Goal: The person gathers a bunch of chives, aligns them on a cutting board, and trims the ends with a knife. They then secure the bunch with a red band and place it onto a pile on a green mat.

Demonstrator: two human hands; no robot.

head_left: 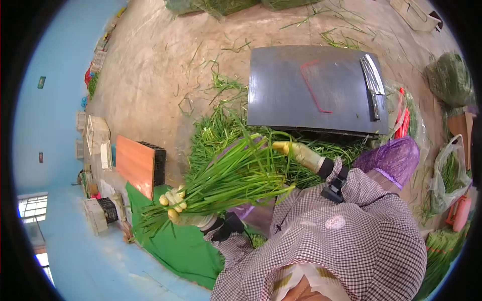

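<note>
My left hand [175,202], in a pale glove with yellowish fingers, is wrapped round a bunch of long green chives [231,178]. The bunch fans out to the right across my lap, with short ends sticking out left of the fist. My right hand [300,153], gloved too, is beside the far right part of the bunch, its fingers stretched to the left. Nothing can be made out in it. Beneath and beyond both hands lies a heap of loose chives [211,135].
A dark board [286,95] ahead carries a knife [372,85] and a bent red strip [312,88]. Red ties [403,123] lie right of it. An orange board [134,163] on a black crate and a green cloth [175,251] are at left. Filled plastic bags [449,80] stand right.
</note>
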